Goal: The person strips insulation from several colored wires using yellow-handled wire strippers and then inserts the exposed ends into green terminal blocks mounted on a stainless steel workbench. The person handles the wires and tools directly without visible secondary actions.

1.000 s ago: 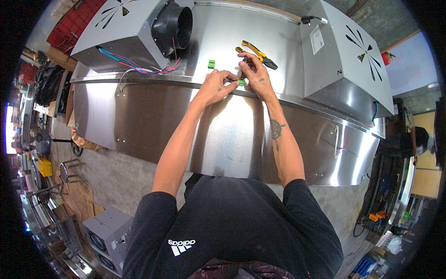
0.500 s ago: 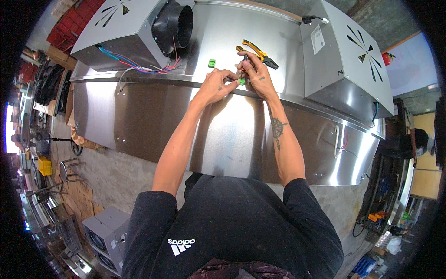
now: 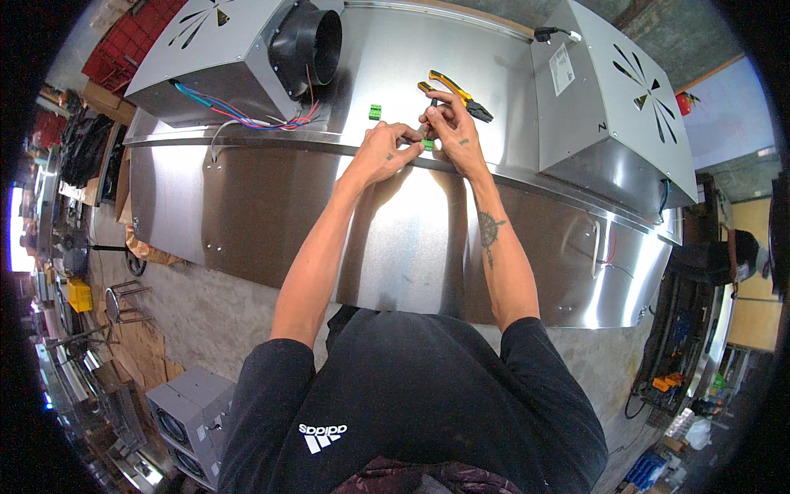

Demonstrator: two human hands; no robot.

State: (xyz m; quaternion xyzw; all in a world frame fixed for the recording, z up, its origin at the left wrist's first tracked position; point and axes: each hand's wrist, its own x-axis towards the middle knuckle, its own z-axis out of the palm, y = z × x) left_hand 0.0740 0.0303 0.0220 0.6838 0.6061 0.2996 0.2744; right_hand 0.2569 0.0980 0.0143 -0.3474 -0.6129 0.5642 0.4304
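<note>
A small green connector block (image 3: pixel 427 145) is pinched between the fingertips of both hands at the front edge of the steel hood top (image 3: pixel 395 49), just above the long fold of the sheet. The left hand (image 3: pixel 383 153) is curled, thumb and forefinger closed on the block from the left side. The right hand (image 3: pixel 453 132) is closed over it from above and from the right, the fingers bent downward; a thin dark tool appears to be gripped in the fingers, though its kind cannot be told. Both forearms are extended forward from the lower edge and converge at the block, the right one marked by a tattoo.

A second green connector block (image 3: pixel 375 111) is seen lying loose on the steel top, just to the left of the hands and apart from them. A pair of yellow-handled pliers (image 3: pixel 455 89) is laid just beyond the right hand, the handles pointing left.

Two grey metal housings are set on the top. From the left housing (image 3: pixel 214 58), which carries a black round duct collar (image 3: pixel 306 43), a bundle of coloured wires (image 3: pixel 239 111) is led out. The right housing (image 3: pixel 605 90) is shown with a cut fan pattern and a white label. The curved front panel (image 3: pixel 247 206) is seen below the hands, over a concrete floor (image 3: pixel 206 313).
</note>
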